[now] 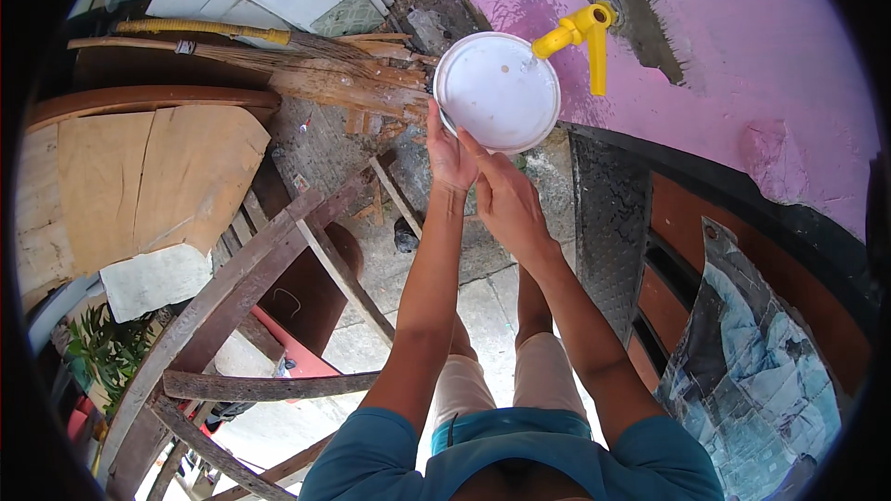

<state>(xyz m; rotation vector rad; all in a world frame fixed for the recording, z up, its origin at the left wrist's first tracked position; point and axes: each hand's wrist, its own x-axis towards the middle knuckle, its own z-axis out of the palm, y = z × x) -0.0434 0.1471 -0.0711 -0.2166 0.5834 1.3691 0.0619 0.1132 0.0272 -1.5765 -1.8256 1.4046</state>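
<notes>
A round white plate [497, 88] is held out in front of me, just under a yellow plastic tap [582, 32] that sticks out of a pink wall [733, 46]. My left hand [448, 153] grips the plate's near-left rim. My right hand [504, 195] lies right beside it, fingers reaching up to the plate's near edge. No water shows coming from the tap. A few small specks mark the plate's face.
A broom with a yellow handle [269, 56] and scrap timber lie to the left of the plate. Wooden boards and a rough wooden frame [251, 269] fill the left. A dark ribbed mat [608, 223] and crumpled printed sheet [761, 362] lie on the right. Paved ground is below.
</notes>
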